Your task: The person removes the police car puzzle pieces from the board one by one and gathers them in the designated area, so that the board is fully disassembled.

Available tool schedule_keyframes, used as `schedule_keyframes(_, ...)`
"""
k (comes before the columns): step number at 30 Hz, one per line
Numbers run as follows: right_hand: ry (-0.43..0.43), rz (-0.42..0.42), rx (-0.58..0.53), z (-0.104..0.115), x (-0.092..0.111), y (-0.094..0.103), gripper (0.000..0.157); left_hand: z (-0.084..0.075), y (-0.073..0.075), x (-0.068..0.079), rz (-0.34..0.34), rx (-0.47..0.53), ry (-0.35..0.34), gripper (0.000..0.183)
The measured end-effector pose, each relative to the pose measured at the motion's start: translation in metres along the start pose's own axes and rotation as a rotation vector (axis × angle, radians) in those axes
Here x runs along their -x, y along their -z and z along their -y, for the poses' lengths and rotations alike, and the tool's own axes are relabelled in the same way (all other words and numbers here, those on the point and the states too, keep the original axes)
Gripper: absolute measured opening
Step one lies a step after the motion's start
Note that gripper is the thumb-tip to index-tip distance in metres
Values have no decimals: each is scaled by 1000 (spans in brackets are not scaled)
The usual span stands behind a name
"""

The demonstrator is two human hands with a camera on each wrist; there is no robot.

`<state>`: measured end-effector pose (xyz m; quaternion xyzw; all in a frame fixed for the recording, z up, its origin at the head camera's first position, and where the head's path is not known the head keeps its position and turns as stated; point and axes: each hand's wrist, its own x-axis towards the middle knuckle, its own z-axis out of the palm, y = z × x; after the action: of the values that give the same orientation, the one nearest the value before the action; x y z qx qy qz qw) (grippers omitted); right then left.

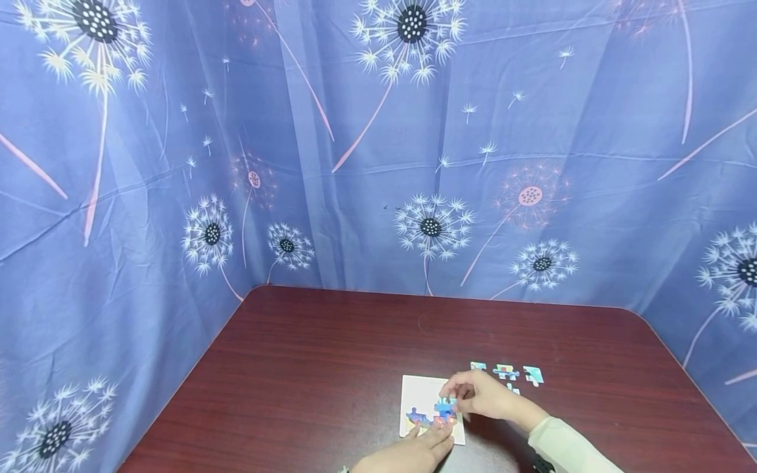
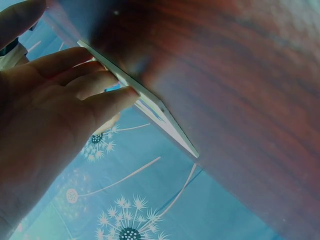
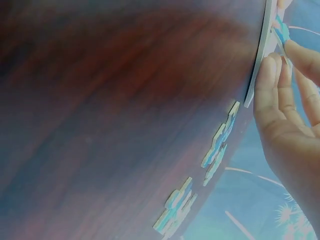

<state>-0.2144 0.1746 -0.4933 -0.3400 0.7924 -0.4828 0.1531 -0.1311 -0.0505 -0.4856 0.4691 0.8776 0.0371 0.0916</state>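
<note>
Bracing puzzle board [image 1: 417, 390], apparently against shifting: left hand [image 1: 412, 450], fingers spread; right hand [image 1: 486, 396], fingers pinching blue jigsaw piece [image 3: 283, 31].

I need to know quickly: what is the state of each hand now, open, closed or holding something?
Left hand: open, resting on the puzzle board.
Right hand: pinching a blue puzzle piece.

Blue dandelion-print curtains [image 1: 367, 217], dark reddish wood-grain table [image 1: 307, 368], rounded corners

Screened nook, room type unclear: dandelion curtain [image 1: 367, 217] around brown table [image 1: 319, 355].
</note>
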Motion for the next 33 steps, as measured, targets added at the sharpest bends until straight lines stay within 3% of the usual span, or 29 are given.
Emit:
schedule_keyframes(11,3,-17,-33,4,4,6,18,0,-3,-2,-19,-49,-15,61)
schedule_keyframes(24,-47,-74,-21,4,18,30,23,-2,-1,-1,-27,-4,0,64)
schedule_keyframes(33,-58,-132,49,-2,33,46,21,-1,-1,0,-21,20,0,66)
